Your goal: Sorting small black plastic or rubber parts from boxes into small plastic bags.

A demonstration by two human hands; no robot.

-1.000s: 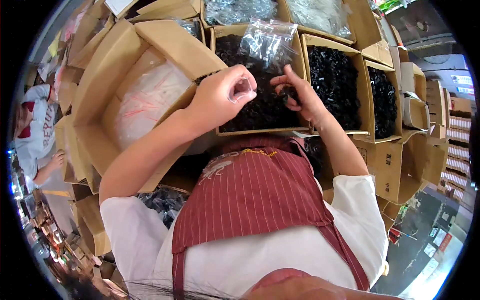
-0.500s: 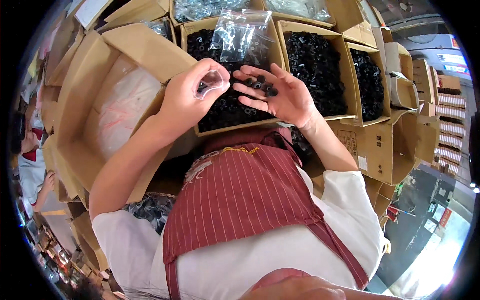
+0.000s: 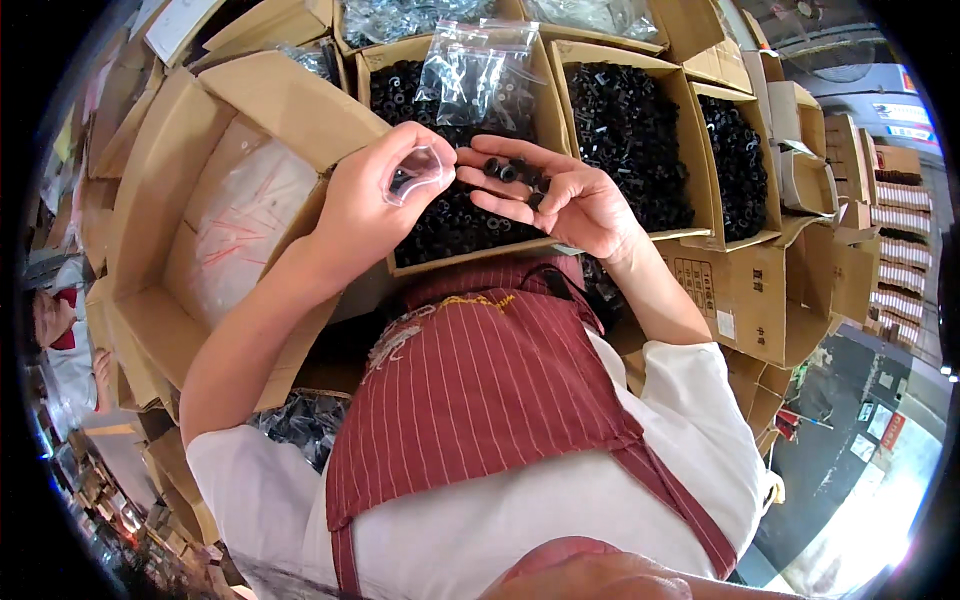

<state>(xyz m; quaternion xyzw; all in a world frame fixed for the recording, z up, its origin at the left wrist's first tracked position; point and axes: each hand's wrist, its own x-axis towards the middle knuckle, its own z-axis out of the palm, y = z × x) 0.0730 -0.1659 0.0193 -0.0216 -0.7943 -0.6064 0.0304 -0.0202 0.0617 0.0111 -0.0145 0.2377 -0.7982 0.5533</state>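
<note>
A small clear plastic bag (image 3: 424, 162) is gripped in my left hand (image 3: 365, 200), its mouth spread wide. Something dark shows inside it, too hidden to name. Across the fingers of my right hand (image 3: 588, 208) lie several small black ring-shaped parts (image 3: 508, 172), with the thumb bent over them. The fingertips of both hands almost meet, the right palm facing up. Below them stands a cardboard box of small black ring parts (image 3: 465, 222). More clear zip bags (image 3: 478, 75) rest over that box's far part.
Two boxes of black parts (image 3: 630, 140) stand to the right. At left, an open cardboard carton (image 3: 150, 215) holds flat clear bags with red lines (image 3: 240, 230). Behind are boxes of plastic-wrapped items (image 3: 420, 18). Another person (image 3: 70, 340) is at the far left.
My right thumb has curled in over the black parts, and they have shifted along the fingers. The right hand is slightly nearer the bag. The left hand still holds the bag.
</note>
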